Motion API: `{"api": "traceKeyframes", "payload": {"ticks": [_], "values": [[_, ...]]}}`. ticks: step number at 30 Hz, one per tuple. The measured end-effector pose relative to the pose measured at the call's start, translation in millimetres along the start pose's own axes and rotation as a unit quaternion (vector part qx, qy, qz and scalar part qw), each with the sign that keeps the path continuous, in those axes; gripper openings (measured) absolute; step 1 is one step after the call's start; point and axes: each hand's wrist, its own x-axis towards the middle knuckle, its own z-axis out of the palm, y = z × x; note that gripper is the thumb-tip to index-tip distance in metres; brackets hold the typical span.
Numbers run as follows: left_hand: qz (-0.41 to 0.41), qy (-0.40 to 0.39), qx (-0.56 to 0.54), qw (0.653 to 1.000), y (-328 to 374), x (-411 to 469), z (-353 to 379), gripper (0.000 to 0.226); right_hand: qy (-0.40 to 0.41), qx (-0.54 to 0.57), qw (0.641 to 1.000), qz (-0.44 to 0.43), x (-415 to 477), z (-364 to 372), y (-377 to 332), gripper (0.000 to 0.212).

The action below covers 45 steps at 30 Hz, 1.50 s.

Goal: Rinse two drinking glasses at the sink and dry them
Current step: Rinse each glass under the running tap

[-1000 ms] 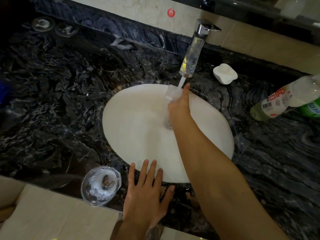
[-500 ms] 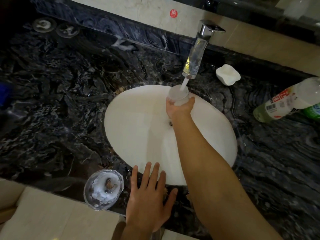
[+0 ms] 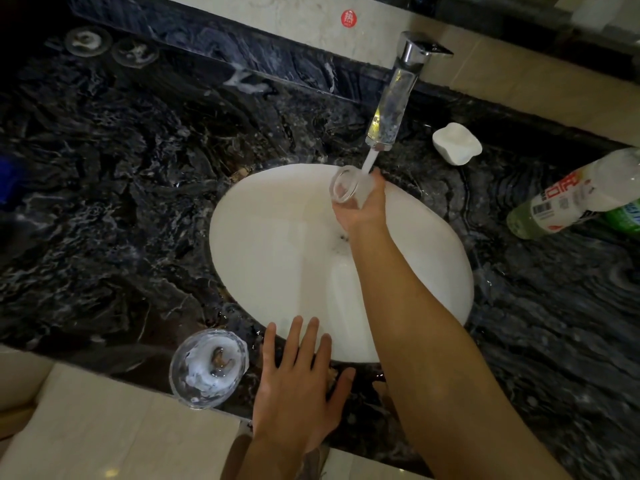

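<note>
Marble counter (image 3: 104, 220): foamy glass (image 3: 209, 368), bottle (image 3: 568, 199) | right grip (image 3: 363, 206) grasps tilted glass (image 3: 346, 187) | left grip (image 3: 298, 386) released

Dark marble counter (image 3: 104, 209): foamy glass (image 3: 209, 368), dish (image 3: 456, 144), bottles (image 3: 568, 199)

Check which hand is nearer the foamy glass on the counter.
Left. The left hand lies flat beside the foamy glass, not touching; right hand holds the other glass under the faucet, across the basin.

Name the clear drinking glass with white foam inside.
The upright clear glass on the black marble counter; the tilted glass in the right hand shows none.
</note>
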Motion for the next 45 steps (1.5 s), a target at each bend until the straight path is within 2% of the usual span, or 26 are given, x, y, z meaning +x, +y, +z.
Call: {"api": "traceKeyframes", "payload": {"ticks": [4, 7, 10, 12, 16, 19, 27, 31, 38, 42, 45], "values": [[-0.003, -0.005, 0.000, 1.000, 0, 0, 0, 0.068, 0.030, -0.224, 0.972, -0.057, 7, -5, 3, 0.037], [-0.002, -0.010, 0.003, 1.000, 1, 0, 0, 0.070, 0.074, -0.299, 0.946, -0.100, 3, -2, 3, 0.051], [-0.005, -0.013, 0.003, 1.000, 1, 0, 0, 0.070, 0.069, -0.392, 0.902, -0.169, -7, 7, 1, 0.075], [-0.004, -0.012, 0.006, 1.000, 1, -1, 0, 0.069, 0.063, -0.442, 0.870, -0.210, -12, 9, 2, 0.079], [-0.003, -0.012, 0.008, 1.000, 1, -2, -1, 0.070, 0.019, -0.493, 0.827, -0.271, -14, 8, 2, 0.069], [-0.005, -0.012, 0.008, 1.000, 1, -2, -1, 0.070, -0.005, -0.521, 0.797, -0.307, -13, 3, 1, 0.069], [-0.006, -0.002, 0.006, 1.000, 1, -2, -1, 0.068, 0.013, -0.527, 0.768, -0.364, -8, -9, -4, 0.083], [-0.007, -0.002, 0.007, 1.000, 1, -2, -2, 0.068, 0.009, -0.539, 0.758, -0.367, -7, -11, -8, 0.086], [-0.006, -0.004, 0.010, 1.000, 1, -2, 0, 0.069, -0.017, -0.634, 0.692, -0.345, -13, -14, -23, 0.090], [-0.006, 0.002, 0.009, 1.000, 2, -2, 0, 0.070, -0.007, -0.645, 0.685, -0.339, -14, -18, -32, 0.088], [-0.006, 0.005, 0.010, 1.000, 2, -2, 0, 0.069, -0.003, -0.668, 0.659, -0.346, -13, -18, -35, 0.084]]}}
